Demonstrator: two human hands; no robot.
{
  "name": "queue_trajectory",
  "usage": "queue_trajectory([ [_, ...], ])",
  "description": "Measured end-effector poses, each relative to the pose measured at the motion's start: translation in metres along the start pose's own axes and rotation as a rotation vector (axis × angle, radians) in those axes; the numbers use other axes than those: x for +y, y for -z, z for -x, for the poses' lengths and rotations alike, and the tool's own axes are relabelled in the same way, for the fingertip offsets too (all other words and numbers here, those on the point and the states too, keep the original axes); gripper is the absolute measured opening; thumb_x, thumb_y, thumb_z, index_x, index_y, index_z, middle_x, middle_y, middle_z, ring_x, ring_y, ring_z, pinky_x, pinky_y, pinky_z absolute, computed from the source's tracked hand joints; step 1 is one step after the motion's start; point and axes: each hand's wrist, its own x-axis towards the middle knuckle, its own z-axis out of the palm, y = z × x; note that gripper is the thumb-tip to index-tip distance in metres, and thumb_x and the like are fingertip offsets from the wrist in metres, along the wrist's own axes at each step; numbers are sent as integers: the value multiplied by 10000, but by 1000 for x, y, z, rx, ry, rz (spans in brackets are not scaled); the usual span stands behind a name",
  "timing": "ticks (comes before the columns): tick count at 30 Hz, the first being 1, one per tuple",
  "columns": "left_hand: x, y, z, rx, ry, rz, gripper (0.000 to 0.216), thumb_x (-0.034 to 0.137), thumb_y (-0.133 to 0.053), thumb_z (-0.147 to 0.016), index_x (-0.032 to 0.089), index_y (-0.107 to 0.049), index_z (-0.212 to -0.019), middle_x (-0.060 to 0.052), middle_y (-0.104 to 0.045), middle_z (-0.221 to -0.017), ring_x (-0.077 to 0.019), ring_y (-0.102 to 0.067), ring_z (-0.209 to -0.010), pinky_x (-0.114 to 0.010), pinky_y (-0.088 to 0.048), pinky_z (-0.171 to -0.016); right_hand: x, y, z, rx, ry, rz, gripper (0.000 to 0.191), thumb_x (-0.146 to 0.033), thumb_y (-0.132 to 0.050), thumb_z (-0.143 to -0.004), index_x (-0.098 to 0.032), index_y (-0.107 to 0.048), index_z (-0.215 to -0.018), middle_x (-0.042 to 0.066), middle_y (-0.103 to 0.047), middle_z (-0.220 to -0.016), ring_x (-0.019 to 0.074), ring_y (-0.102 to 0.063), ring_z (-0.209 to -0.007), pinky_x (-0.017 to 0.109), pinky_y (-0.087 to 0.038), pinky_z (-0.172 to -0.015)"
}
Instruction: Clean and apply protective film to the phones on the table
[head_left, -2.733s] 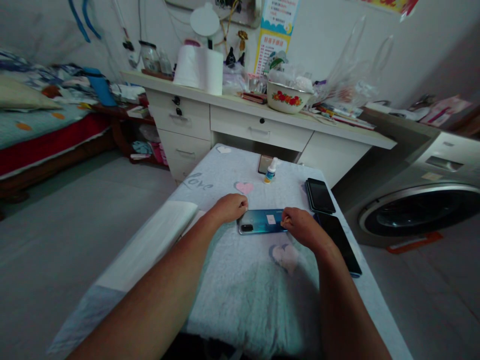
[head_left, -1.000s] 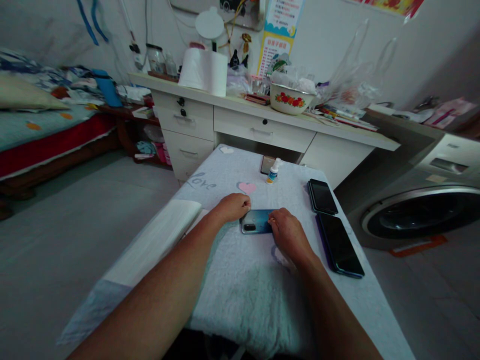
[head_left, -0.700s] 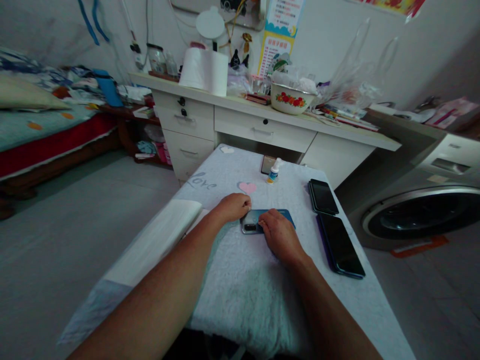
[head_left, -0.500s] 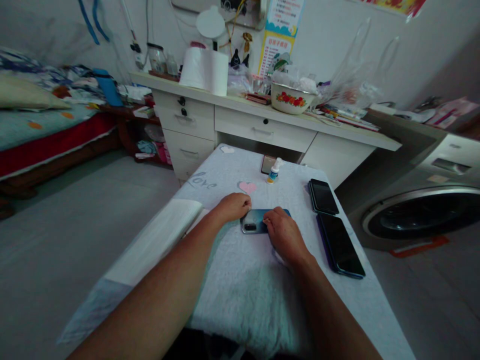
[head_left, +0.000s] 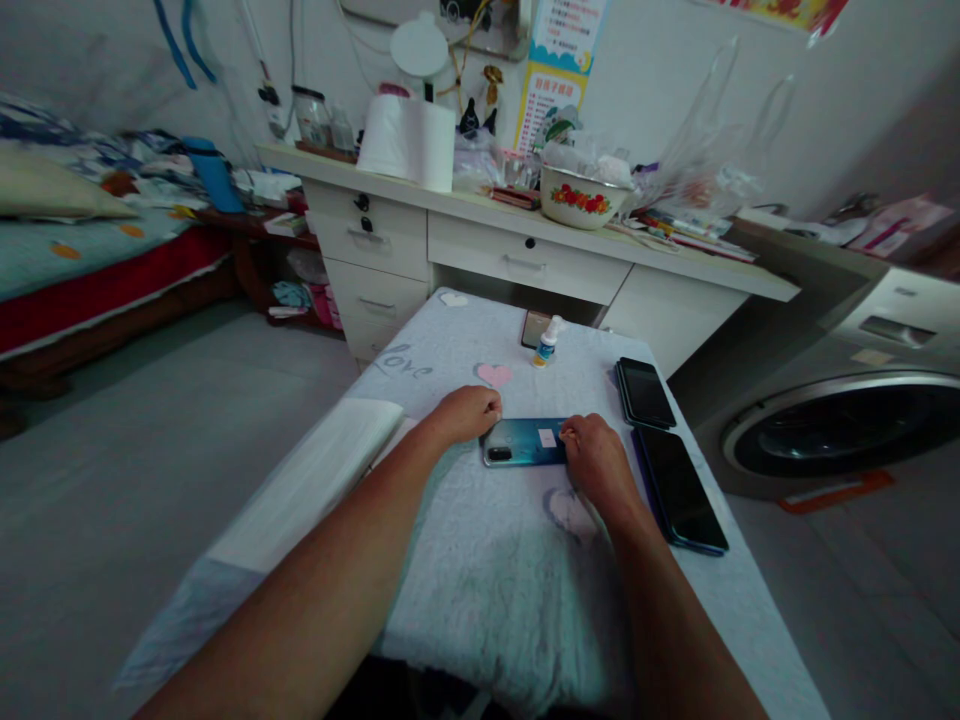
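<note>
A blue-green smartphone (head_left: 525, 440) lies back up on the cloth-covered table, its dark camera block at the left end and a small pale label near its middle. My left hand (head_left: 471, 411) is closed at the phone's upper left corner, thumb and fingertips against that edge. Over the phone's right end, my right hand (head_left: 596, 460) is closed in a pinch. Whatever sits between those fingers is too small to make out. Right of this hand lie a large black-screened phone (head_left: 681, 490) and a smaller dark device (head_left: 645, 392). A small white-capped spray bottle (head_left: 547, 343) stands beyond the phone.
Folded white cloth or paper (head_left: 322, 480) lies along the table's left side. Another phone (head_left: 535, 328) rests at the far edge. Behind stands a white desk (head_left: 525, 262) with a flowered bowl (head_left: 581, 197) and paper rolls (head_left: 405, 143). A washing machine (head_left: 892, 330) is at the right.
My right hand has slid right along the phone's back, from about its middle to the right end, uncovering the pale label. My left hand and the phone have stayed in place.
</note>
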Motion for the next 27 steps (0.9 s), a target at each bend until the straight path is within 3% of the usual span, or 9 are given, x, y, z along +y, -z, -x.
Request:
queue_trajectory([
  [7,0,-1,0,12,-4,-8,161,174,-504,-766,149,-663,-771,-26,-664,-759,-124,-554,-679,-216,-366,-600,-15,-6,0,19,26,-10,246,-180,-417,-934,-156,-660,-918,77,-582,-896,145,-538,-758,244,-347,-698],
  [19,1,-1,-1,2,-1,-19,178,186,-501,-768,155,-676,-786,-25,-674,-771,-128,-560,-692,-219,-382,-619,-37,-10,2,-58,244,-42,229,-196,-429,-946,-184,-657,-947,58,-609,-942,143,-563,-861,229,-359,-763],
  [27,2,0,0,-5,-3,-18,182,190,-496,-771,153,-674,-787,-29,-669,-775,-132,-562,-704,-220,-372,-618,-31,-10,-3,-19,166,-3,215,-208,-445,-940,-184,-657,-965,69,-610,-947,154,-565,-848,243,-353,-723],
])
